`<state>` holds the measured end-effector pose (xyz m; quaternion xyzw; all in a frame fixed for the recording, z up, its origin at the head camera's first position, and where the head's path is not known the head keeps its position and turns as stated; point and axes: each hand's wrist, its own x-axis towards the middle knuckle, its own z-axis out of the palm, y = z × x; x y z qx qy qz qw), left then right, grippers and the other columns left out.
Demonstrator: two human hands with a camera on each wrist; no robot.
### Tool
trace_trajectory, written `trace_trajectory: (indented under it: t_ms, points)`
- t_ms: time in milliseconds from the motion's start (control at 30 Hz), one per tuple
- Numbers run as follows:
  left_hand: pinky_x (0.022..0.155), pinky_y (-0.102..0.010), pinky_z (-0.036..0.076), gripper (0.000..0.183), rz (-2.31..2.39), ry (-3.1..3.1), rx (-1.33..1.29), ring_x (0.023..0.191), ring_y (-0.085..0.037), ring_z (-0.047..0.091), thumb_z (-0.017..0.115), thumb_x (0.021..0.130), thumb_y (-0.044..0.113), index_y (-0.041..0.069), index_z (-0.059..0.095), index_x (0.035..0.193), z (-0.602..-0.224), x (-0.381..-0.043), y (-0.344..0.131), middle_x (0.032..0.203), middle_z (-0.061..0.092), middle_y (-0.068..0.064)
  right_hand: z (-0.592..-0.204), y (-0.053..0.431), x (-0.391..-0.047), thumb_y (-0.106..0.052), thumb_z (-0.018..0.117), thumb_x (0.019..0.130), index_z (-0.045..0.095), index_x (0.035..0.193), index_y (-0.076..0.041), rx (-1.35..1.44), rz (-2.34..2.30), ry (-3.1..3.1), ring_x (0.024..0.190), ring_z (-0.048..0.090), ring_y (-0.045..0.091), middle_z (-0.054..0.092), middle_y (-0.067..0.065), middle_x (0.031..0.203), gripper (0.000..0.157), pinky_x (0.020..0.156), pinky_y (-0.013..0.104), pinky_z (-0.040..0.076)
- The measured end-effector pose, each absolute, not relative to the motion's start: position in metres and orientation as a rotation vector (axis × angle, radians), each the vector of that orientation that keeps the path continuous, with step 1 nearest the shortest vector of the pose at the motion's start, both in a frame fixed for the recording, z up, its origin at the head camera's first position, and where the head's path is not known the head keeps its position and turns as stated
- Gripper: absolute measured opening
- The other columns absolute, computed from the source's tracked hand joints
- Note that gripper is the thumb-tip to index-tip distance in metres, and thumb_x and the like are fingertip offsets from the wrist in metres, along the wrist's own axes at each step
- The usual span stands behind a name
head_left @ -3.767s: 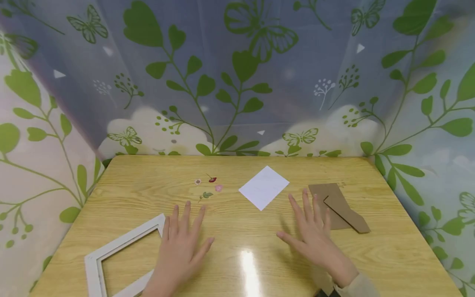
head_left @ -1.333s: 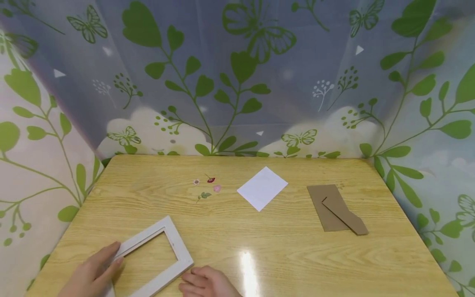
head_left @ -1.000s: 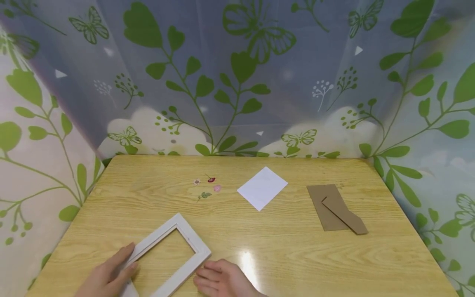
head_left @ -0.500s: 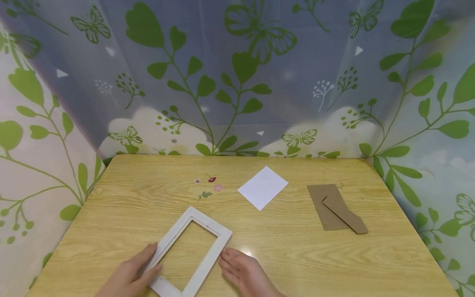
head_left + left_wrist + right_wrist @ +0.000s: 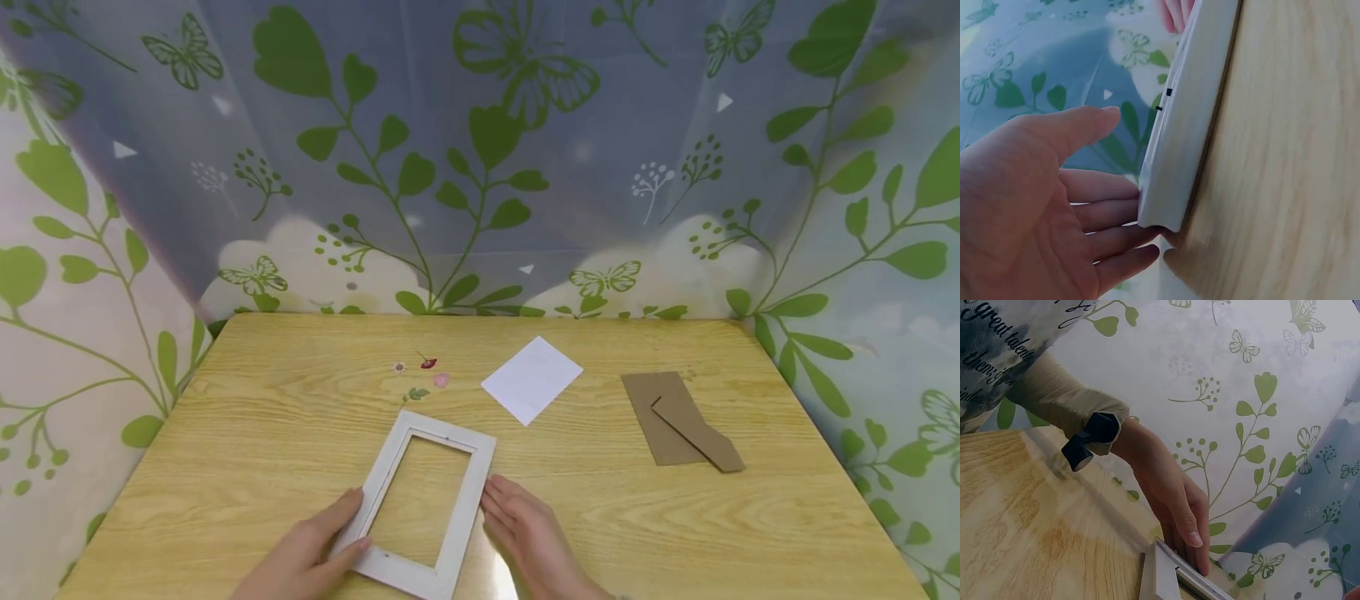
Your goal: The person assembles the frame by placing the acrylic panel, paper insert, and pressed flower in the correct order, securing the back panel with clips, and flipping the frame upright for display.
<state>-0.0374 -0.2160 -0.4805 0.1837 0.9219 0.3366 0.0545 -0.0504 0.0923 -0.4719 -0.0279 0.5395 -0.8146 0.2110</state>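
Note:
A white picture frame (image 5: 466,508) lies on the wooden table near the front, with its border surrounding bare wood. My left hand (image 5: 311,542) is at its left side, thumb over the border. In the left wrist view, fairly straight fingers of that left hand (image 5: 1041,200) touch the frame's (image 5: 1188,137) outer edge, and the thumb stands apart above it. My right hand (image 5: 528,533) rests its extended fingers along the opposite side. From across, the right wrist view shows the left hand (image 5: 1169,487) against the frame (image 5: 1160,575).
Beyond the frame's top edge lie a leaf sprig (image 5: 417,393), a pink flower (image 5: 442,380), a dark red flower (image 5: 428,363) and a small daisy-like flower (image 5: 399,367). White paper (image 5: 532,379) lies right of them. A brown backing board (image 5: 660,442) with a stand leg is farther right.
From separate open hands above the table, both have come to the frame. It has slid right and slightly away, turning more upright in view, with the hands moving alongside.

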Motion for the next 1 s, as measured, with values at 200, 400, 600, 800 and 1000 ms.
trace_trajectory:
  t_ms: [200,400,600,800,1000]
  points:
    - [0.106,-0.05,0.038,0.073,1.055,2.728,0.559,0.134,-0.032,0.045,0.057,0.097,0.048,-0.007,0.045,0.144,-0.481,-0.037,-0.203,0.147,0.047,-0.021,-0.472,0.109,-0.053,-0.011,0.03,0.103,0.007,0.146,0.023,-0.08,-2.26,1.559,0.144,0.015,0.047,0.012,0.039,0.154,0.059,0.116,0.046,0.021]
    - [0.106,-0.052,0.038,0.076,1.05,2.701,0.592,0.135,-0.03,0.044,0.054,0.097,0.053,-0.006,0.045,0.144,-0.481,-0.036,-0.187,0.147,0.047,-0.02,-0.47,0.122,-0.056,-0.011,0.032,0.103,0.01,0.147,0.022,-0.022,-2.261,1.638,0.144,0.019,0.045,0.016,0.038,0.154,0.059,0.115,0.041,0.025]
    - [0.103,-0.052,0.041,0.073,1.024,2.729,0.729,0.133,-0.034,0.048,0.055,0.099,0.05,-0.008,0.046,0.142,-0.483,-0.034,-0.173,0.145,0.048,-0.024,-0.468,0.131,-0.057,-0.01,0.039,0.102,0.015,0.146,0.022,0.042,-2.272,1.71,0.143,0.025,0.044,0.02,0.038,0.153,0.06,0.113,0.04,0.029]
    - [0.102,-0.05,0.044,0.07,0.986,2.731,0.795,0.13,-0.035,0.051,0.055,0.099,0.048,-0.007,0.047,0.142,-0.481,-0.032,-0.161,0.145,0.049,-0.023,-0.467,0.14,-0.06,-0.009,0.049,0.1,0.027,0.145,0.019,0.134,-2.252,1.84,0.139,0.037,0.039,0.035,0.034,0.149,0.057,0.109,0.036,0.037]
    - [0.102,-0.055,0.042,0.07,0.996,2.747,0.686,0.132,-0.037,0.048,0.054,0.099,0.048,-0.005,0.046,0.143,-0.477,-0.035,-0.153,0.144,0.049,-0.024,-0.471,0.149,-0.066,-0.009,0.051,0.1,0.036,0.144,0.013,0.061,-2.181,2.052,0.133,0.047,0.038,0.046,0.028,0.145,0.051,0.102,0.025,0.043]
